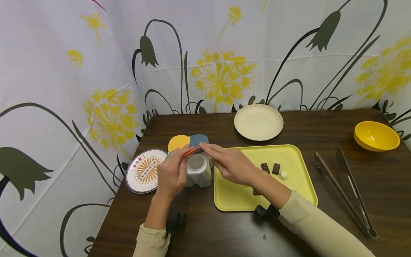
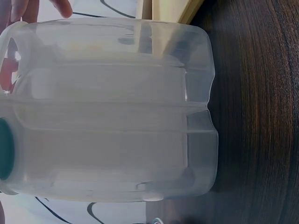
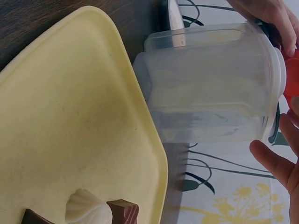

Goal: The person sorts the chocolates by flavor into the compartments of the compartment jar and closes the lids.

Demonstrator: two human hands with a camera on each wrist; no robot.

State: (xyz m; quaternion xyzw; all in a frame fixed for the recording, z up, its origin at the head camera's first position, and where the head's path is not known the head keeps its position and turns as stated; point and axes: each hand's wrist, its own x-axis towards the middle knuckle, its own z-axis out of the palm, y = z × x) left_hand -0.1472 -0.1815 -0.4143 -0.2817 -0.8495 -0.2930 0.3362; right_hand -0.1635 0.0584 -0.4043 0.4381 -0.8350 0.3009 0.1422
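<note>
A translucent plastic container [image 1: 199, 178] with several coloured lids stands on the table. The yellow lid [image 1: 178, 143] and blue lid [image 1: 198, 139] lie flat on top; the teal lid [image 2: 5, 148] shows in the left wrist view. Its orange-red lid [image 1: 191, 152] is tilted up, leaving the round opening [image 1: 196, 162] uncovered. My left hand [image 1: 172, 174] pinches that lid from the left. Straight fingers of my right hand [image 1: 230, 163] touch its other edge, the thumb apart from it in the right wrist view. The container walls look cloudy, with no contents visible.
A yellow tray [image 1: 234, 200] with dark chocolates [image 1: 276, 169] and a white one [image 1: 283, 175] lies right of the container. Around are a patterned plate [image 1: 135, 180], cream plate [image 1: 258, 122], yellow bowl [image 1: 376, 136] and metal tongs [image 1: 356, 194]. A floral curtain [image 1: 205, 46] hangs behind.
</note>
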